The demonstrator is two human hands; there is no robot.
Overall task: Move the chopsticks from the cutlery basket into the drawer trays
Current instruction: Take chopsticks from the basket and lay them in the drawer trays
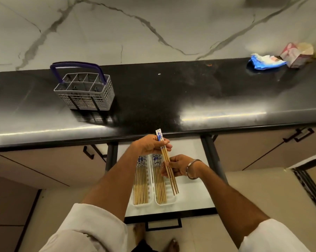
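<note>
A small bundle of wooden chopsticks (165, 155) with blue-and-white tops is held over the open drawer (195, 202). My left hand (150, 144) grips the bundle near its patterned top, and my right hand (179, 168) holds it lower down the wooden shafts. Below them, two white trays sit side by side in the drawer: the left tray (142, 206) and the right tray (169, 201), each holding several chopsticks laid lengthwise. The grey cutlery basket (86, 91) with a purple handle stands on the black counter at the left; I see no chopsticks in it.
The black glossy counter (189, 91) runs across the view above the drawer. A crumpled blue-white wrapper (264, 62) and a pink carton (297, 55) lie at its far right. Cabinet doors with black handles flank the drawer. A marble wall rises behind.
</note>
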